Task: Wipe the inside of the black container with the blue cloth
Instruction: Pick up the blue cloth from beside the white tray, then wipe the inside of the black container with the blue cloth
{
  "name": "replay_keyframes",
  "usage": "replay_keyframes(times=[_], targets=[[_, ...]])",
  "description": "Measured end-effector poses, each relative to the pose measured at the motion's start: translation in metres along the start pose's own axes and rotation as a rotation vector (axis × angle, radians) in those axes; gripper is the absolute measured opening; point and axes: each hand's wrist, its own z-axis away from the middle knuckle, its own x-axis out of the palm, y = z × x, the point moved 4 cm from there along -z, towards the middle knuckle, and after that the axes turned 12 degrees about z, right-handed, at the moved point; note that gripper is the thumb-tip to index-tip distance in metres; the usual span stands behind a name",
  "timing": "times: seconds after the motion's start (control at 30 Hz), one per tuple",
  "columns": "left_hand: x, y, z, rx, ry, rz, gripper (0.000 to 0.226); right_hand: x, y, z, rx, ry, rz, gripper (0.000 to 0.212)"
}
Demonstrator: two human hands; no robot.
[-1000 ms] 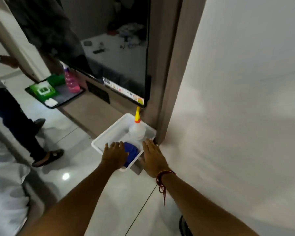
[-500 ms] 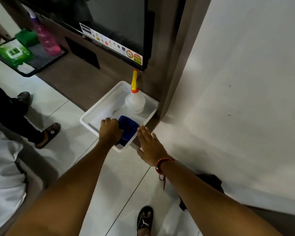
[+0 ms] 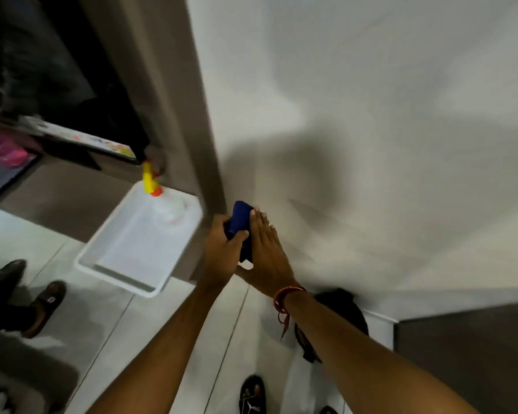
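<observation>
Taking the white tray (image 3: 126, 258) on the low ledge as the mark: a spray bottle (image 3: 162, 201) stands in its far corner, likely parked there for later. Just right of the tray, the left hand (image 3: 222, 252) is closed around the blue cloth (image 3: 240, 222), lifted clear, while the right hand (image 3: 266, 249) lies flat and open against it, probably to fold or take it. The black container (image 3: 341, 306) seems to sit lower right of the tray, half hidden by the right forearm

Brown ledge (image 3: 66, 198) holds a white tray (image 3: 138, 252) with a yellow-nozzled spray bottle (image 3: 162, 201) standing in its far corner. Pale tiled floor (image 3: 150, 330) below, black container (image 3: 338, 318) sitting by the wall.
</observation>
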Motion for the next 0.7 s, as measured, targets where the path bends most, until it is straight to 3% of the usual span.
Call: replay_keyframes(times=[0.17,0.3,0.37,0.43,0.5,0.6,0.7], targets=[[0.11,-0.029,0.031,-0.188,-0.219,0.164,0.017,-0.013,0.095,0.051,0.227,0.07,0.091,0.082],[0.201,-0.107,0.06,-0.332,-0.45,0.144,0.009,0.03,0.192,0.13,0.384,-0.011,0.046,0.079],[0.238,-0.163,0.074,-0.444,-0.566,0.109,0.018,0.067,0.24,0.17,0.509,-0.066,-0.068,0.073],[0.261,-0.228,0.083,-0.505,-0.697,-0.038,0.035,0.108,0.287,0.207,0.658,-0.119,-0.19,0.07],[0.27,-0.295,0.087,-0.349,-0.807,-0.393,0.056,0.148,0.329,0.241,0.78,-0.156,-0.241,0.068],[0.265,-0.389,0.084,-0.067,-0.83,-0.841,0.098,0.199,0.386,0.275,0.928,-0.135,-0.288,0.056],[0.259,-0.486,0.092,-0.027,-0.811,-1.06,0.128,0.261,0.441,0.285,0.963,-0.108,-0.295,0.043]])
